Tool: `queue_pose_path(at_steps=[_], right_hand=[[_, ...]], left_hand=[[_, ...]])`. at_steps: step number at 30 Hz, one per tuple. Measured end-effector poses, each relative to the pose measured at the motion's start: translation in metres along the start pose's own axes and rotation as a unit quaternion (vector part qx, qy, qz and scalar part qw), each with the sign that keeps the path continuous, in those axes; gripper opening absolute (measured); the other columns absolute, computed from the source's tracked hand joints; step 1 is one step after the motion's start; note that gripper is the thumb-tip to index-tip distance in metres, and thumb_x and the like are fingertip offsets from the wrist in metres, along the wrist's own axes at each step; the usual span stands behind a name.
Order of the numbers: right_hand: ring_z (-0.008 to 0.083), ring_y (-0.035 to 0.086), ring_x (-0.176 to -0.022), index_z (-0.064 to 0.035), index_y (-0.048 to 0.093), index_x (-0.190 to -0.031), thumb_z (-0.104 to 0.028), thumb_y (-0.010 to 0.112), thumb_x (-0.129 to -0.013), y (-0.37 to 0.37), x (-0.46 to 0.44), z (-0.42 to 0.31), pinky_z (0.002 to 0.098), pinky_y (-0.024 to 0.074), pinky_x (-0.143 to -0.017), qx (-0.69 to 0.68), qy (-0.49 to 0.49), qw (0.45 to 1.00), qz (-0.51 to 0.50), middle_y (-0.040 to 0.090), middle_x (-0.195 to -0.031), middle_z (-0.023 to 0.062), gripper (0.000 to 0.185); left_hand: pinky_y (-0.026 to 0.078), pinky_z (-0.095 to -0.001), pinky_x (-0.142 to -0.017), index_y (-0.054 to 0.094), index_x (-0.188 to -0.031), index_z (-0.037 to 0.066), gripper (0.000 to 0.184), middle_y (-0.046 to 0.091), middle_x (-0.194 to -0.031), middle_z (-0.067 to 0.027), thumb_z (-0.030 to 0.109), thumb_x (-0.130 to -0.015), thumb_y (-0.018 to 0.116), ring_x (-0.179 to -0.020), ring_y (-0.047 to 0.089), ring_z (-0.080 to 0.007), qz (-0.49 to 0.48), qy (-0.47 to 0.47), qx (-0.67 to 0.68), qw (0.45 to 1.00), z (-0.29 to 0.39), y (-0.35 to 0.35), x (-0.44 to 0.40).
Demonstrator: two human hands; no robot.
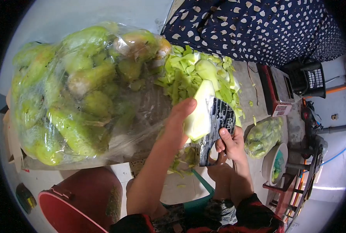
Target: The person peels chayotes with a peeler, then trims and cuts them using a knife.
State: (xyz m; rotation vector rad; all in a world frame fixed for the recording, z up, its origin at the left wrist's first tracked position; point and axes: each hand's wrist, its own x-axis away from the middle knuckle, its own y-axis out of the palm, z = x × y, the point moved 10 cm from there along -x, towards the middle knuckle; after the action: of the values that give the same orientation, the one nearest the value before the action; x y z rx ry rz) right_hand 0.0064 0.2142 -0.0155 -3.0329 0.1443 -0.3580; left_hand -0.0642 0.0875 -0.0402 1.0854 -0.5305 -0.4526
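My left hand (179, 118) is closed around a peeled, pale green papaya (201, 112), held tilted above the front edge of the table. In my right hand (232, 144) is a broad knife (219, 118) with a dark blade, pale smears and lettering on it. The blade lies against the right side of the papaya; its cutting edge is not clearly visible. Right behind both hands, a heap of green peelings (180, 72) covers part of the table, with a pale peeled piece (206, 70) on top.
A large clear plastic bag (76, 89) of unpeeled papayas fills the left. A scale (276, 89), a smaller bag of green pieces (264, 136) and a white bucket (269, 165) stand right. A red bin (83, 194) sits below left. Dotted dark fabric (250, 27) hangs behind.
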Motion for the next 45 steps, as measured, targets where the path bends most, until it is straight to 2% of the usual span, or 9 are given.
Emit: queue_pose_path(at_steps=[6,13,15,28,30,33,37,42,45], right_hand=[[0.0098,0.047,-0.042,-0.0055,0.050,-0.073,-0.031,0.058,-0.097,0.002,-0.003,0.003,0.0260,0.0397,-0.042,-0.037,-0.005,0.999,0.028,0.048,-0.050,0.0006,0.036],[0.0098,0.048,-0.043,-0.0048,0.051,-0.075,-0.030,0.059,-0.097,-0.004,-0.004,0.008,0.0262,0.0402,-0.042,0.002,0.005,1.000,0.004,0.048,-0.050,0.0009,0.035],[0.0100,0.048,-0.043,-0.0042,0.051,-0.077,-0.030,0.060,-0.096,-0.005,-0.006,0.006,0.0266,0.0413,-0.042,-0.022,0.009,1.000,0.017,0.047,-0.051,0.0010,0.034],[0.0098,0.046,-0.042,-0.0053,0.050,-0.075,-0.033,0.060,-0.096,0.001,-0.007,0.011,0.0265,0.0404,-0.042,-0.025,0.012,1.000,0.007,0.047,-0.049,0.0006,0.036],[0.0099,0.046,-0.042,-0.0055,0.050,-0.075,-0.033,0.060,-0.096,0.000,-0.007,0.009,0.0265,0.0405,-0.042,-0.019,0.018,1.000,0.009,0.047,-0.049,0.0005,0.036],[0.0101,0.046,-0.042,-0.0056,0.050,-0.075,-0.033,0.060,-0.096,0.003,-0.004,0.011,0.0266,0.0407,-0.042,-0.029,0.011,0.999,0.031,0.047,-0.049,0.0004,0.035],[0.0103,0.046,-0.042,-0.0055,0.051,-0.076,-0.033,0.060,-0.096,-0.004,-0.008,0.013,0.0270,0.0410,-0.042,-0.028,0.009,0.999,0.016,0.047,-0.050,0.0005,0.035],[0.0098,0.047,-0.041,-0.0062,0.051,-0.073,-0.033,0.060,-0.096,-0.008,-0.006,0.011,0.0257,0.0400,-0.041,0.012,0.037,0.999,0.008,0.049,-0.050,0.0006,0.037],[0.0097,0.047,-0.041,-0.0061,0.051,-0.074,-0.033,0.059,-0.096,-0.008,-0.006,0.013,0.0257,0.0405,-0.041,-0.011,0.025,0.999,0.019,0.049,-0.050,0.0003,0.036]], left_hand=[[0.053,-0.0329,-0.077,0.055,-0.120,-0.003,0.048,0.064,-0.101,-0.0110,0.036,-0.091,0.059,-0.088,0.064,-0.0183,0.021,0.047,0.030,0.998,-0.004,-0.007,-0.002],[0.052,-0.0334,-0.076,0.056,-0.116,-0.001,0.044,0.064,-0.097,-0.0098,0.036,-0.092,0.058,-0.085,0.063,-0.0182,0.020,0.017,0.005,1.000,-0.008,-0.003,-0.001],[0.050,-0.0438,-0.087,0.053,-0.122,0.002,0.050,0.064,-0.108,-0.0113,0.040,-0.090,0.059,-0.098,0.063,-0.0251,0.042,0.029,0.041,0.998,-0.017,-0.015,-0.001],[0.051,-0.0409,-0.083,0.054,-0.121,0.002,0.051,0.064,-0.101,-0.0094,0.044,-0.090,0.057,-0.091,0.063,-0.0227,0.023,0.070,0.009,0.997,-0.007,-0.010,-0.003],[0.052,-0.0346,-0.078,0.054,-0.119,-0.001,0.044,0.063,-0.101,-0.0099,0.034,-0.093,0.056,-0.088,0.063,-0.0190,0.013,0.038,0.028,0.999,-0.009,-0.006,-0.003],[0.051,-0.0408,-0.085,0.055,-0.120,0.002,0.054,0.064,-0.102,-0.0100,0.046,-0.089,0.058,-0.092,0.064,-0.0229,0.049,0.060,0.006,0.997,-0.010,-0.009,-0.003],[0.051,-0.0408,-0.085,0.055,-0.119,0.002,0.051,0.064,-0.103,-0.0099,0.044,-0.090,0.057,-0.093,0.064,-0.0232,0.060,0.067,0.042,0.995,-0.015,-0.016,-0.005],[0.051,-0.0401,-0.085,0.053,-0.121,0.003,0.048,0.064,-0.105,-0.0090,0.042,-0.093,0.053,-0.093,0.063,-0.0220,0.053,0.006,0.005,0.999,-0.020,-0.012,-0.009],[0.051,-0.0405,-0.083,0.053,-0.122,0.003,0.047,0.064,-0.104,-0.0092,0.041,-0.095,0.051,-0.092,0.063,-0.0219,0.055,0.034,-0.018,0.998,-0.021,-0.013,-0.010]])
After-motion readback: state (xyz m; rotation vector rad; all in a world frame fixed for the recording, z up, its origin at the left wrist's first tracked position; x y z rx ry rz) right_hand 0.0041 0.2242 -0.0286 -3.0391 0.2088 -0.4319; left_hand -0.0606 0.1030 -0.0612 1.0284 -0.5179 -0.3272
